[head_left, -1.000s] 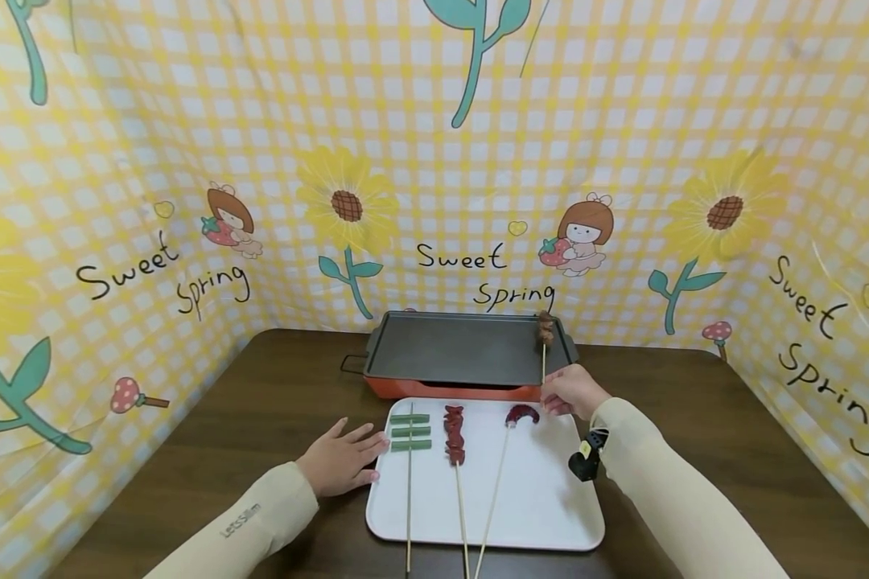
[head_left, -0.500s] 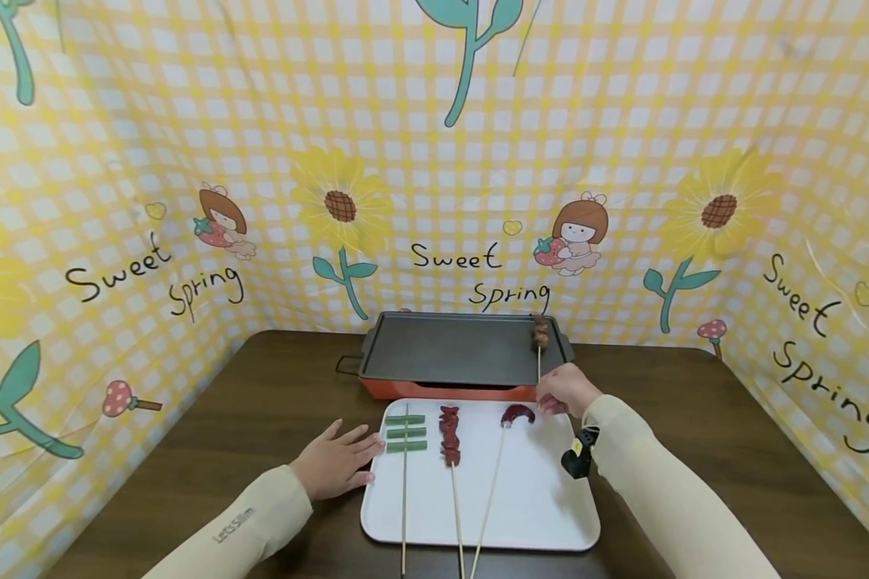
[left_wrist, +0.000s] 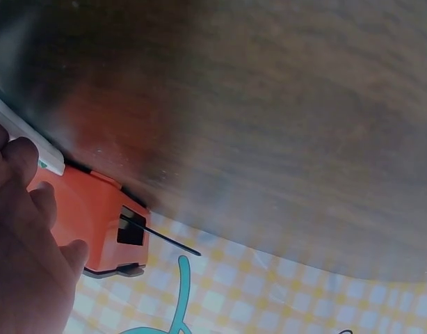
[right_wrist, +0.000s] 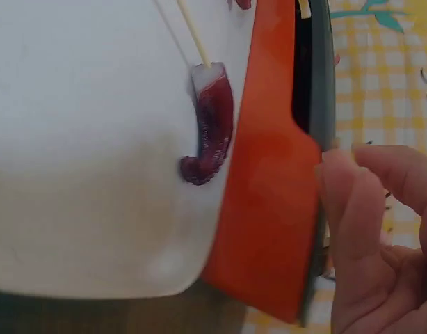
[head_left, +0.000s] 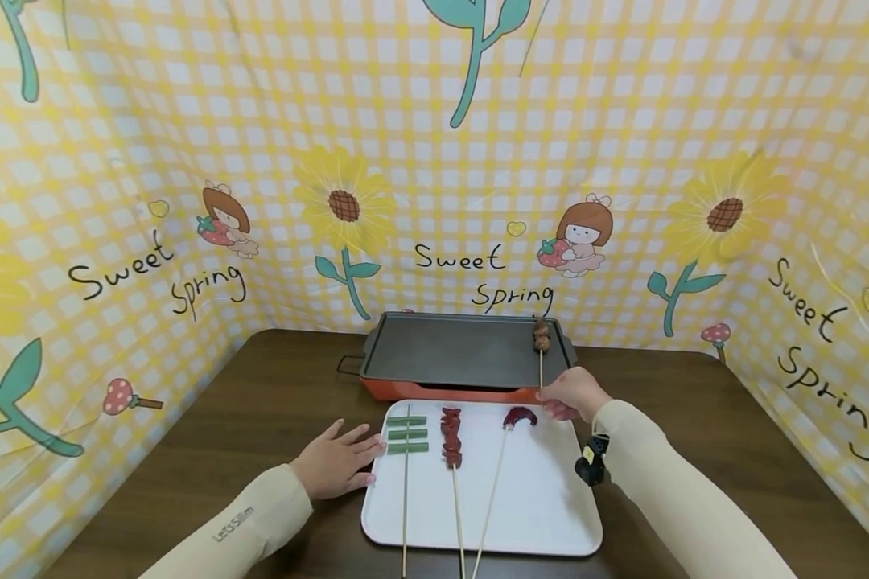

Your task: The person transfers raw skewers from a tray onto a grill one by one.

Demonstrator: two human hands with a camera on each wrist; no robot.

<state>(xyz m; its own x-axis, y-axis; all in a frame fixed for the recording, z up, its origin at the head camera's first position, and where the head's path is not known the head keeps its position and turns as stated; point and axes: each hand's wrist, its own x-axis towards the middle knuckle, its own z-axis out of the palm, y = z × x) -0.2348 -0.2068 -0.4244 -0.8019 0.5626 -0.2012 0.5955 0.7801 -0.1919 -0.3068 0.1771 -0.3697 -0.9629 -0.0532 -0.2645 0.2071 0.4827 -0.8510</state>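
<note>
My right hand (head_left: 574,392) pinches the stick of a brown meat skewer (head_left: 541,336) between thumb and fingers. The meat end overlaps the right end of the dark griddle plate (head_left: 449,346). In the right wrist view the thumb and fingertips come together beside the orange griddle base (right_wrist: 269,202); the meat is hidden there. My left hand (head_left: 333,461) lies spread, fingertips at the left rim of the white tray (head_left: 529,507). On the tray lie a skewer of green pieces (head_left: 408,434), a red meat skewer (head_left: 451,438) and a curled dark red tentacle-like skewer (right_wrist: 215,118).
The griddle stands at the back of the dark wooden table (head_left: 210,450), with a wire handle (head_left: 349,365) at its left. Bare stick ends reach past the tray's front edge. A yellow checked cloth (head_left: 434,177) hangs behind and along both sides.
The brown meat has come down slightly, a little nearer to me, at the griddle's right end. My right hand keeps its pinch on the stick. My left hand stays at the tray.
</note>
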